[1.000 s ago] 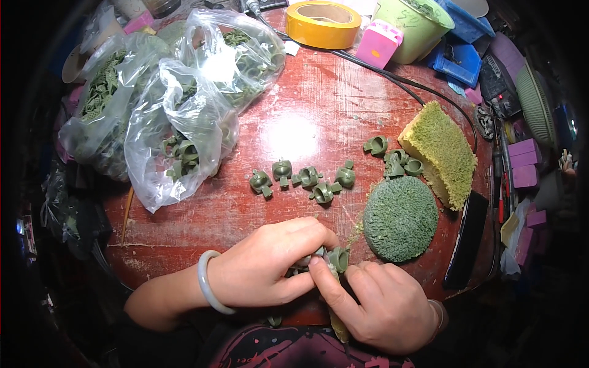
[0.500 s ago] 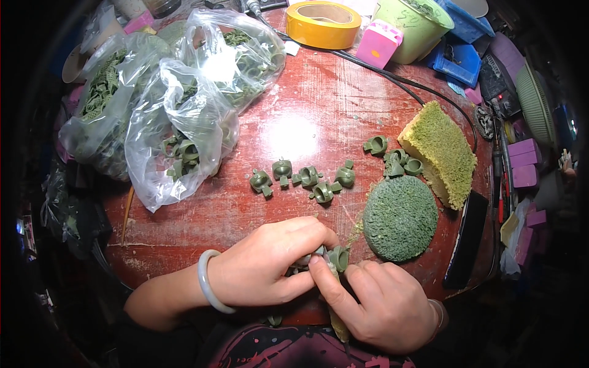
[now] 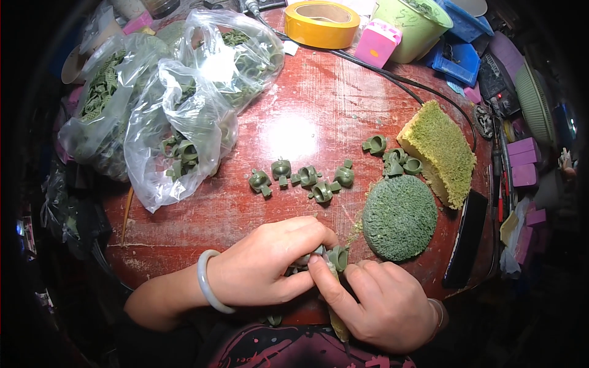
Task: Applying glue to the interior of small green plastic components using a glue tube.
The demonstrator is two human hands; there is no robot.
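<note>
My left hand (image 3: 264,264), with a pale bangle at its wrist, is closed on a small green plastic part (image 3: 337,256) close to the front of the table. A grey bit of something else shows between its fingers, mostly hidden. Pressed against it, my right hand (image 3: 386,300) is wrapped round a slim tool with a yellowish handle (image 3: 338,325); its working end is hidden by fingers and thumb. Beyond my hands lie several loose green cup-shaped parts (image 3: 308,176). Further right a small pile of the same parts (image 3: 397,162) touches a round green scrubbing pad (image 3: 400,218).
Clear plastic bags (image 3: 175,122) of green parts fill the left. A yellow-green sponge (image 3: 438,153) and a dark flat bar (image 3: 466,239) lie at the right. Behind stand an orange tape roll (image 3: 322,24), a pink box (image 3: 377,44), a green bucket (image 3: 408,27), blue bins (image 3: 457,61) and black cables (image 3: 392,76).
</note>
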